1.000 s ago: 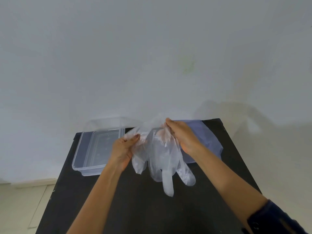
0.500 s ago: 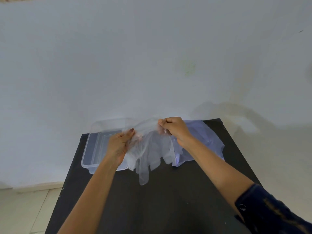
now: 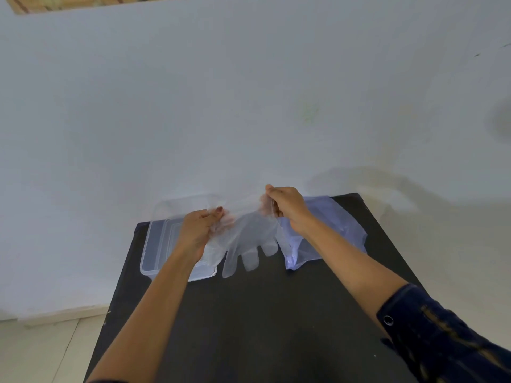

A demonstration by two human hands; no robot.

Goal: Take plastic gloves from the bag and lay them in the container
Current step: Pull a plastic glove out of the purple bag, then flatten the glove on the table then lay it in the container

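Note:
A clear plastic glove [image 3: 249,239] hangs stretched between my hands, cuff up, fingers pointing down toward the black table. My left hand [image 3: 197,228] pinches the cuff's left edge above the container. My right hand [image 3: 287,207] pinches the right edge. The clear rectangular container [image 3: 154,252] sits at the table's back left, partly hidden by my left forearm. The pale bluish plastic bag [image 3: 340,225] lies flat at the back right, behind my right wrist.
The black table [image 3: 262,322] stands against a white wall [image 3: 249,106]. Light floor tiles [image 3: 41,352] show beyond the table's left edge. My right forearm wears a dark sleeve [image 3: 448,341].
Both hands have pulled apart and spread the glove flat and wide; it was bunched before. The glove has shifted slightly left toward the container.

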